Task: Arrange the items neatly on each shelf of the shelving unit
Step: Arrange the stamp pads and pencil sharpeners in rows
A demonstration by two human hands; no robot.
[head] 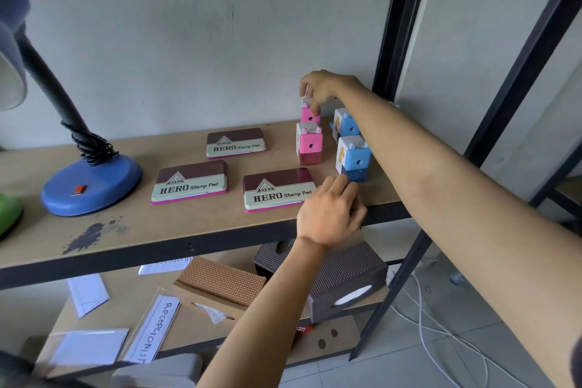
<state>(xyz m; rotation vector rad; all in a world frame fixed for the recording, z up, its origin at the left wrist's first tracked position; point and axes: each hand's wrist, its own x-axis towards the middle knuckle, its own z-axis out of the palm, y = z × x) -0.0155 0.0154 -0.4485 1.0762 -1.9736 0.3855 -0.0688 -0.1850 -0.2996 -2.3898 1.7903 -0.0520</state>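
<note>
Wooden shelf (47,239), grey wall behind. Near the front edge, your left hand (329,214) rests, fingers loosely curled, holding nothing, beside the front blue sharpener (354,157). Toward the back right corner, your right hand (318,86) pinches the rear pink sharpener (310,115) from above.

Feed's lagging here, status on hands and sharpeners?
Right hand grips rear pink sharpener. Left hand touches front blue sharpener. Nearest stamp pad close beside left hand.

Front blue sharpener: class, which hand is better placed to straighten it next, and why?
Probably the left hand: its fingertips touch the front blue sharpener, while the right hand grips the rear pink sharpener.
</note>
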